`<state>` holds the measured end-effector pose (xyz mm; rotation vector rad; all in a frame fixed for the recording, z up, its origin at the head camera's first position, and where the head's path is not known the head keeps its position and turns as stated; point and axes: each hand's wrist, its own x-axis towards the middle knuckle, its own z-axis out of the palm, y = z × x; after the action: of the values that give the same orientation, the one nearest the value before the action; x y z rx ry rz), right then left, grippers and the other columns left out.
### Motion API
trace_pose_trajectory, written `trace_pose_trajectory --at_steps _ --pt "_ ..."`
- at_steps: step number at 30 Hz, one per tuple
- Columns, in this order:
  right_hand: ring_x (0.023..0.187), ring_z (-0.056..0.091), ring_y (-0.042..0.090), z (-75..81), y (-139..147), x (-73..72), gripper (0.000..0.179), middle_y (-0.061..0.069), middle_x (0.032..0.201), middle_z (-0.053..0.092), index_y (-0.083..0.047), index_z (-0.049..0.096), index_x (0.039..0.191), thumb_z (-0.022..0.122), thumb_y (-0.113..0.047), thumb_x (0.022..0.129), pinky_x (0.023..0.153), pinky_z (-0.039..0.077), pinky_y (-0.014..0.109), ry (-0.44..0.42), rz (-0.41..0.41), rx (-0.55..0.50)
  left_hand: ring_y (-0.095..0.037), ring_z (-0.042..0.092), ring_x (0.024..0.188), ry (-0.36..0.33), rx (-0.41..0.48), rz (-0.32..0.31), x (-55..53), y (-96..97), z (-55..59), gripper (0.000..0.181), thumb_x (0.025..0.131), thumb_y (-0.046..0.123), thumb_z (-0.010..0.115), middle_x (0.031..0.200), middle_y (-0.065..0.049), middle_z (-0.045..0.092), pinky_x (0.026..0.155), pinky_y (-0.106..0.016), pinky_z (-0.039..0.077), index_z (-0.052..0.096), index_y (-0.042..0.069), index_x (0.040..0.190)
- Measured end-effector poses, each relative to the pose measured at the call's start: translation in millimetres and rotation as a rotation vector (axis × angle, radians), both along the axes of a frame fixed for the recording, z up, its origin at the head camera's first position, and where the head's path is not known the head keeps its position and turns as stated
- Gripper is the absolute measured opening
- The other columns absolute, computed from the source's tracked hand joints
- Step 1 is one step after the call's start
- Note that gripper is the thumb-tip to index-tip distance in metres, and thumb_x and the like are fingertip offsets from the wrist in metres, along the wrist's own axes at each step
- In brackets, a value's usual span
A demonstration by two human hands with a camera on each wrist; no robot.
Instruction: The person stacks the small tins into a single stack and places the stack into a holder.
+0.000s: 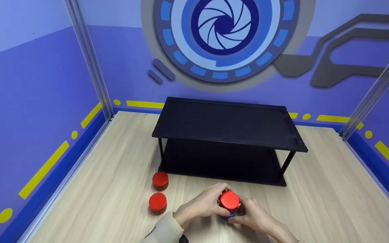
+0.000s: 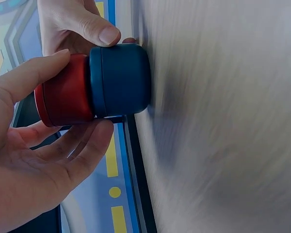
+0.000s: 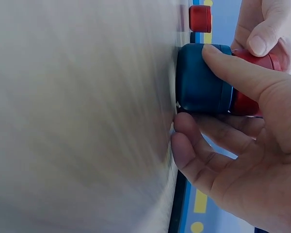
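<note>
A small red round tin (image 1: 229, 199) sits upright on top of a blue round tin (image 2: 121, 80), end to end with it. My left hand (image 1: 209, 202) grips the red tin, thumb on one side and fingers on the other. Lower down, my right hand (image 1: 256, 216) holds the blue tin between thumb and fingers, its thumb lying along the side in the right wrist view. The base of the blue tin is right at the wooden table (image 1: 113, 189). From the head view, the red tin hides most of the blue one.
Two more red tins, one nearer (image 1: 157, 203) and one farther (image 1: 160, 181), stand on the table left of my hands. Behind them is a black two-level rack (image 1: 228, 123). Blue panels (image 1: 35, 118) with metal corner posts wall in the table.
</note>
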<state>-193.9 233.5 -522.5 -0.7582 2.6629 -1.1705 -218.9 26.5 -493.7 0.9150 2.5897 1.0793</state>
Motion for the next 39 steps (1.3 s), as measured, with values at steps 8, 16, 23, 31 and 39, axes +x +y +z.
trace_pose_trajectory --at_steps 8,16,23,31,39 --pt "0.065 0.053 -0.001 -0.4 0.1 -2.1 0.045 -0.005 0.080 0.065 -0.012 0.062 0.110 0.081 -0.032 0.075 0.057 0.046 0.018 0.007 0.010 -0.016 -0.014 0.050 0.124 0.002 -0.023 0.028 5.8 -14.6 8.2 0.085 0.073 0.026 0.083 0.136 0.005 0.051 0.100 -0.035 0.046 0.035 0.030 0.143" --pt "0.070 0.056 0.005 -0.9 -1.3 -0.7 0.047 -0.003 0.089 0.067 -0.012 0.062 0.113 0.082 -0.030 0.074 0.062 0.045 0.019 -0.002 -0.004 -0.008 -0.025 0.042 0.130 0.147 0.023 0.219 17.2 -58.4 12.5 0.082 0.074 0.026 0.082 0.141 -0.003 0.047 0.101 -0.044 0.046 0.038 0.020 0.144" --pt "0.072 0.056 0.004 -1.8 -2.3 0.0 0.054 -0.002 0.092 0.068 -0.008 0.061 0.117 0.082 -0.032 0.073 0.063 0.045 0.019 -0.016 -0.016 -0.007 -0.030 0.046 0.118 0.318 0.021 0.519 25.9 -108.4 9.8 0.085 0.063 0.029 0.088 0.130 -0.012 0.053 0.095 -0.048 0.044 0.047 0.005 0.134" --pt "0.071 0.056 0.002 -2.6 -0.3 2.1 0.055 -0.001 0.091 0.068 -0.008 0.060 0.116 0.082 -0.032 0.072 0.062 0.046 0.019 0.000 -0.036 0.013 -0.035 0.042 0.118 0.086 -0.056 0.657 39.9 -139.7 -4.4 0.103 0.057 0.027 0.091 0.133 -0.019 0.046 0.096 -0.052 0.044 0.036 0.003 0.140" --pt "0.071 0.057 0.004 -1.8 -2.9 0.5 0.051 -0.002 0.089 0.067 -0.010 0.061 0.113 0.082 -0.034 0.073 0.062 0.045 0.019 0.000 -0.035 0.010 -0.035 0.047 0.120 -0.056 -0.017 0.585 39.0 -151.4 -12.6 0.082 0.061 0.010 0.088 0.128 -0.017 0.051 0.096 -0.052 0.045 0.043 0.004 0.129"
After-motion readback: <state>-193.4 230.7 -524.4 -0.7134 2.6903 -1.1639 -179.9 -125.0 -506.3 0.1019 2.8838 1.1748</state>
